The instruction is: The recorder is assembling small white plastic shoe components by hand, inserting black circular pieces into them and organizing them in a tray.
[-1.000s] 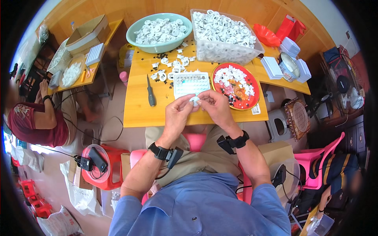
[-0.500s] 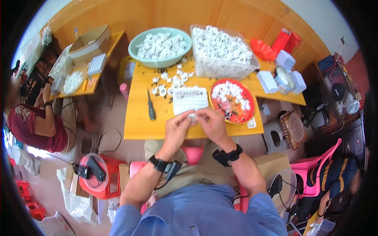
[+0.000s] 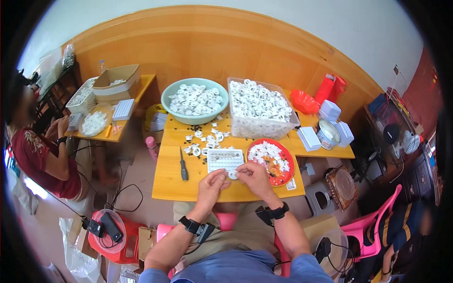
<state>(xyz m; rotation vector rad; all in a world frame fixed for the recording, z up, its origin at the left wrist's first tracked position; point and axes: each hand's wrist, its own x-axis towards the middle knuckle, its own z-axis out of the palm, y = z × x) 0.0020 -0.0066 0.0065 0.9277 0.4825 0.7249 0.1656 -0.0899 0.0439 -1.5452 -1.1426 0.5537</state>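
My left hand (image 3: 212, 184) and my right hand (image 3: 251, 175) meet over the front of a yellow wooden table (image 3: 172, 181). Together they pinch a small white round part (image 3: 232, 175) between their fingertips. Just beyond the fingers lies a white rectangular tray (image 3: 225, 159) with rows of small pockets. To its right stands a red plate (image 3: 285, 177) with white parts on it. Loose white ring-shaped parts (image 3: 206, 140) are scattered behind the tray.
A black-handled screwdriver (image 3: 182, 165) lies left of the tray. A green bowl (image 3: 194, 100) and a clear tub (image 3: 258, 104) hold many white rings. Stacks of white boxes (image 3: 330, 123) sit at the right. Another person (image 3: 40, 148) sits at a second table (image 3: 118, 111) on the left.
The view has tilted up, so the table and hands sit lower in the picture. Both hands stay together on the small white part near the tray's front edge.
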